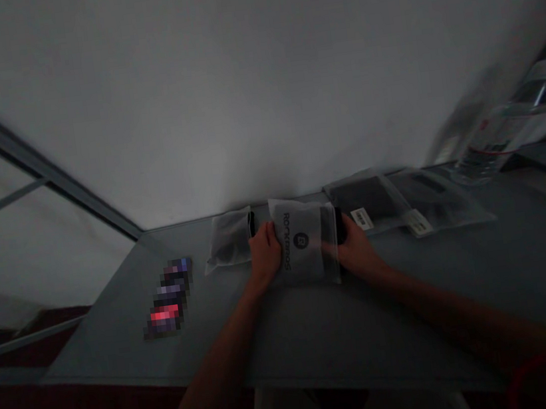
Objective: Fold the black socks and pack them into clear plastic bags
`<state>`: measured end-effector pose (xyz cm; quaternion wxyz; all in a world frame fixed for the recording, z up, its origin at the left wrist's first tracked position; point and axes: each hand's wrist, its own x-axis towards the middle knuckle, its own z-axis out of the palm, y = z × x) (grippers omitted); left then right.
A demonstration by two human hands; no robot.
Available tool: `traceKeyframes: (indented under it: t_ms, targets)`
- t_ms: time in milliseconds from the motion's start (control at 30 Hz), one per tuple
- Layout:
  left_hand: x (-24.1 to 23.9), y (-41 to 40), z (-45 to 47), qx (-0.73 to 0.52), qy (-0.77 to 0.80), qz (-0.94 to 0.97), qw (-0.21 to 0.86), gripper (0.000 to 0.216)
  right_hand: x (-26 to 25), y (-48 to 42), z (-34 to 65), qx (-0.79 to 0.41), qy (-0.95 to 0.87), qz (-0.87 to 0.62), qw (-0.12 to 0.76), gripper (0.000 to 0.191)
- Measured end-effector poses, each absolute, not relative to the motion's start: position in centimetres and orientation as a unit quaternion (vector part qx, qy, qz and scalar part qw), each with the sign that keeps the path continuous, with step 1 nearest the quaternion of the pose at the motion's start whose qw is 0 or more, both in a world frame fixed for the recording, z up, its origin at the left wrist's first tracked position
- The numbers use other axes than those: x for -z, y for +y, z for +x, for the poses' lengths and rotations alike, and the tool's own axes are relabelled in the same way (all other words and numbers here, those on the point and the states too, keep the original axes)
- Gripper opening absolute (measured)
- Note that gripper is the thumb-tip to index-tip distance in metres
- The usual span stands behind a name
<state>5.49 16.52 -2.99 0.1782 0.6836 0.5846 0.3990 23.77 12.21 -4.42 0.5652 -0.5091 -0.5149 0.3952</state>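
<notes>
A frosted plastic bag [306, 244] with dark "ROCKBROS" lettering and a round logo is held upright over the grey table. My left hand [265, 254] is closed on its left edge. On the other side, my right hand [356, 246] grips a black item [339, 225] at the bag's right edge; some fingers seem to be behind or inside the translucent plastic. How far the black item sits in the bag cannot be made out. Just left of my left hand lies another frosted bag [230, 239] with something dark at its right end.
Right of my hands lie two frosted bags with white labels, one with a dark flat item [368, 202], the other [433, 200] beside it. A clear water bottle [490, 139] stands at the back right. A blurred-out phone-like object [169, 299] lies left on the table [119, 332].
</notes>
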Motion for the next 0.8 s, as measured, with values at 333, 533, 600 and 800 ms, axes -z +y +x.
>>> traceKeyframes:
  t_ms: [333,533,600,800]
  targets:
    - [3.0,16.6,5.2,-0.393,0.574,0.701,0.157,0.033,4.4,12.5,24.2,-0.449,-0.516,-0.520,0.511,0.047]
    - [2.8,16.8,4.9,-0.389,0.572,0.707,0.144,0.034,4.3,12.5,24.3,-0.443,-0.522,-0.518,0.513,0.044]
    - [2.8,16.8,4.9,-0.387,0.569,0.713,0.136,0.034,4.3,12.5,24.3,-0.446,-0.527,-0.512,0.511,0.040]
    - [2.8,17.0,4.8,-0.330,0.594,0.728,0.093,0.035,4.0,12.3,24.0,-0.516,-0.498,-0.473,0.512,0.044]
